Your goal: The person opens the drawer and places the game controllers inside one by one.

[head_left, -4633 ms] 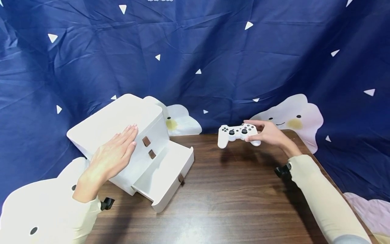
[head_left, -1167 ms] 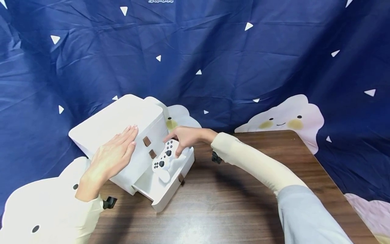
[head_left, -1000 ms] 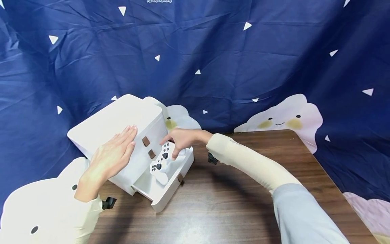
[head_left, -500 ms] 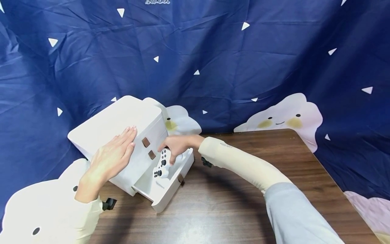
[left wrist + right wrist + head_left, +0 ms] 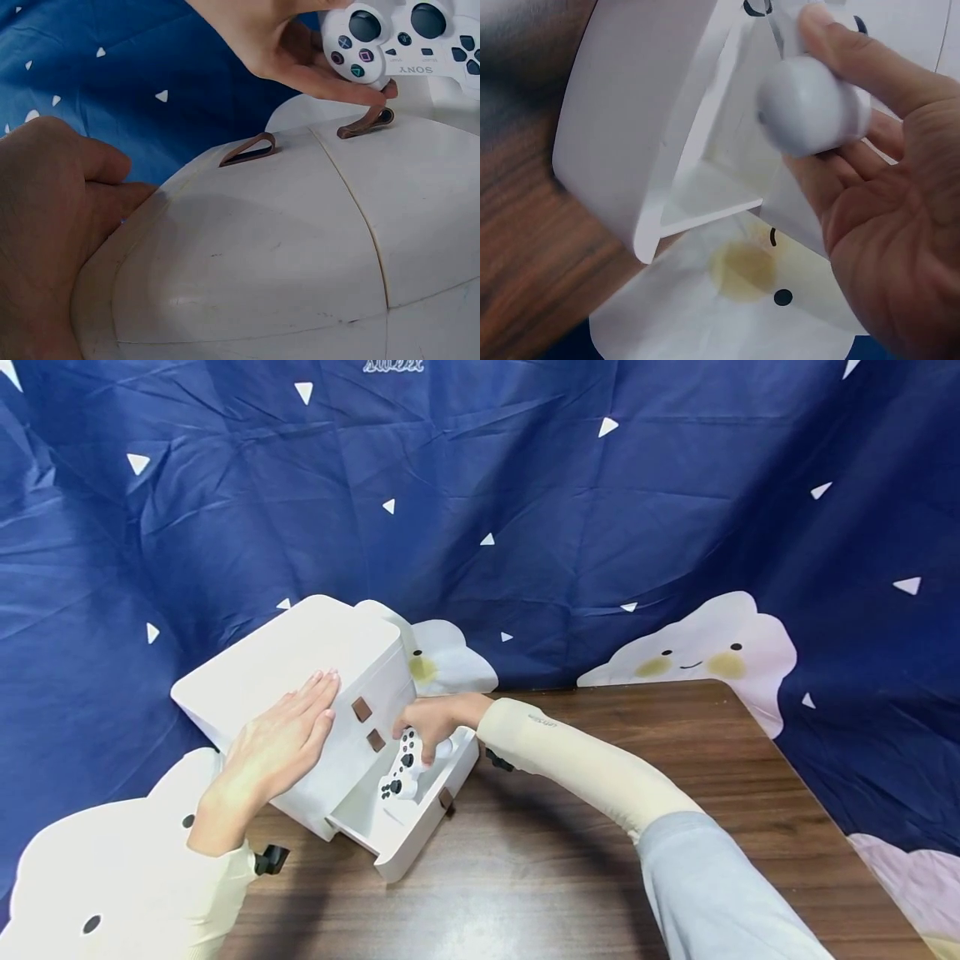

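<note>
My left hand (image 5: 273,747) rests flat with straight fingers on top of a small white drawer cabinet (image 5: 300,635). The cabinet's bottom drawer (image 5: 426,837) is pulled out. My right hand (image 5: 437,720) reaches into that drawer, gripping a white game controller (image 5: 406,768) by one end between thumb and fingers. In the left wrist view, the controller (image 5: 409,56) shows its sticks and buttons, and the fingertips lie near a brown leather tab (image 5: 366,124). In the right wrist view, the controller's rounded grip (image 5: 802,105) is over the drawer; whether it touches the drawer floor I cannot tell.
The cabinet stands at the left of a dark wooden table (image 5: 570,860). Two upper drawers with brown tabs (image 5: 362,708) are closed. Behind hangs a blue curtain (image 5: 525,485) with white triangles and clouds. The table's right edge runs beside my right arm.
My right hand has carried the controller left from above the table into the pulled-out drawer, then lowered it a little. The left hand has stayed on the cabinet.
</note>
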A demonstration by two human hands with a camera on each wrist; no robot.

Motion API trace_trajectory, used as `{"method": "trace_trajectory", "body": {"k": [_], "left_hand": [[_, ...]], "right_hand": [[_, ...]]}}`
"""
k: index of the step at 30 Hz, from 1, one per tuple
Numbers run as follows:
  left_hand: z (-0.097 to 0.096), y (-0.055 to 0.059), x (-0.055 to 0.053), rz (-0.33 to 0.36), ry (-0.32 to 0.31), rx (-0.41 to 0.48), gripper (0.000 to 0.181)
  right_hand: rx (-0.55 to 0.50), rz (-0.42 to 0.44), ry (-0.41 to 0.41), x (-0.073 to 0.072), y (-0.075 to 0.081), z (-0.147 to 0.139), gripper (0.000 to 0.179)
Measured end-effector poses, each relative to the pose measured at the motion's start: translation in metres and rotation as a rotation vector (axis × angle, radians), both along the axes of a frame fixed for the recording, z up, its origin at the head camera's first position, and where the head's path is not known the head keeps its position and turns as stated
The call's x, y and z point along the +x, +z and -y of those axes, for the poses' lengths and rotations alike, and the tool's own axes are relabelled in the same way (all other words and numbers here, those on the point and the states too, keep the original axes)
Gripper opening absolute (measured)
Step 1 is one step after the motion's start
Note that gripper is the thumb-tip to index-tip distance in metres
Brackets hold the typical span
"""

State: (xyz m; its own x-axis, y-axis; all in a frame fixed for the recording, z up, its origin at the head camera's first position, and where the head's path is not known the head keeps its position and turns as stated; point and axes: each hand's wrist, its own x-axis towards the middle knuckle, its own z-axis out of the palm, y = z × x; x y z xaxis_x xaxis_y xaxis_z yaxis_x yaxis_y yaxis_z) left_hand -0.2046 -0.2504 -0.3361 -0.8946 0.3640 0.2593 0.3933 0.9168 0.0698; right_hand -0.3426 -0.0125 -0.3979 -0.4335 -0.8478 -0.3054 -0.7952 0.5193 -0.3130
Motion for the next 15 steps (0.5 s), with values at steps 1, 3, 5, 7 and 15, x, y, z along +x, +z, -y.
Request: {"method": "trace_trajectory", "body": {"k": [1,3,5,7,15], "left_hand": [[-0.0001,-0.0001,0.0,0.0,0.0,0.0,0.056],[-0.0002,-0.0004,-0.0002,-0.003,-0.003,0.0,0.056],[0.0,-0.0008,-0.0006,-0.008,-0.004,-0.001,0.056],[0.0001,-0.0011,-0.0011,-0.012,-0.006,-0.002,0.056],[0.0008,-0.0024,-0.0022,-0.016,-0.005,0.0,0.056]], "right_hand": [[0.021,-0.005,-0.006,-0.0005,0.0003,0.0004,0.077],[0.064,-0.028,-0.006,-0.0014,0.0003,0.0016,0.078],[0.102,-0.058,0.003,-0.002,0.0004,0.0028,0.077],[0.132,-0.085,0.007,-0.0021,0.0007,0.0039,0.077],[0.155,-0.131,-0.012,-0.0012,-0.0052,0.0101,0.081]]}}
